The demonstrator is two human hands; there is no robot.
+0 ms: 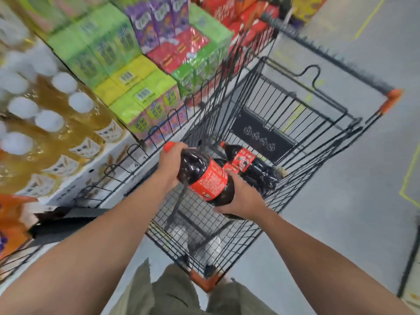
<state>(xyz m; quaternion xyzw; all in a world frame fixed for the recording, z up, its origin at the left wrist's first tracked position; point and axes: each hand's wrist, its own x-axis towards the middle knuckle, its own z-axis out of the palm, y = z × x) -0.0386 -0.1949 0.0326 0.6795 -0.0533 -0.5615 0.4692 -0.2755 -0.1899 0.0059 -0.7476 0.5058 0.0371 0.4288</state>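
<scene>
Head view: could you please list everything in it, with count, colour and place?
Held cola bottle: one, dark with red label, above cart's near end.
Cart bottle: at least one, same colours, lying in the cart.
Cart: one, black wire, orange corners, centre.
Cartons: many, green, purple, red, yellow, shelf upper left.
Golden bottles: many, white caps, far left.
Floor: grey, yellow lines, right.
Trousers: olive, bottom.
Left hand: grips held bottle's neck.
Right hand: holds its base.

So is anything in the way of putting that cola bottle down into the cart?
Nothing really blocks it. The left hand and right hand hold the cola bottle over the open cart. A second cola bottle lies inside just beyond it; the wire floor underneath looks bare.
</scene>
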